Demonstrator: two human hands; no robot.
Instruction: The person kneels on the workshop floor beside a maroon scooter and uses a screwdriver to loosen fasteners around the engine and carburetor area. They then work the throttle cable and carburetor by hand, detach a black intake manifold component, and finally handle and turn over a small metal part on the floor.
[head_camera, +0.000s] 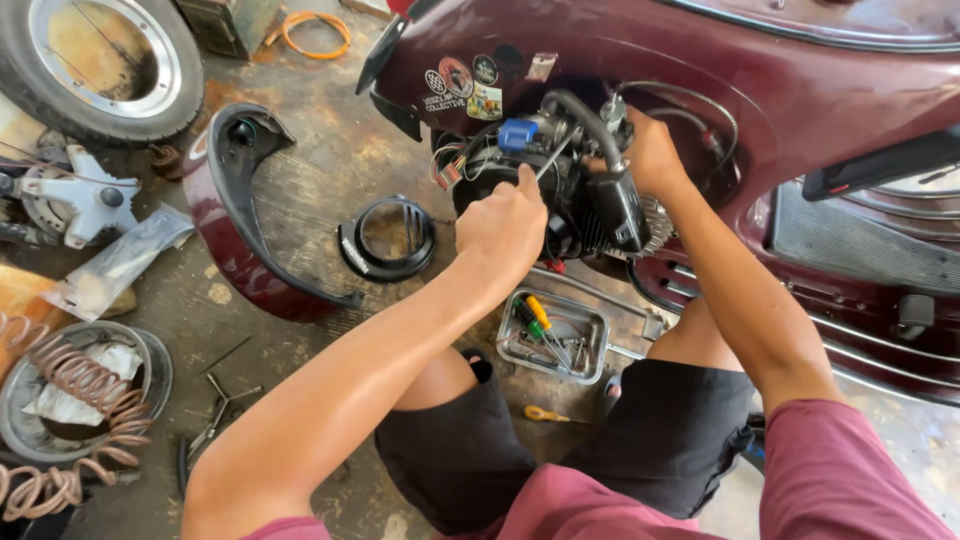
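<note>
While the left hand (512, 222) grips a slim screwdriver (553, 158) whose tip points into the exposed engine (580, 190) of the maroon scooter (700, 70), the right hand (652, 150) closes around a part deeper inside, probably a hose, though the grip is half hidden. Keeping the shaft square and that part steady should stop the tip slipping.

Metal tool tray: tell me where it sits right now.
The metal tool tray sits low in the head view, on the floor between the person's knees, below the engine and the left hand.
</note>
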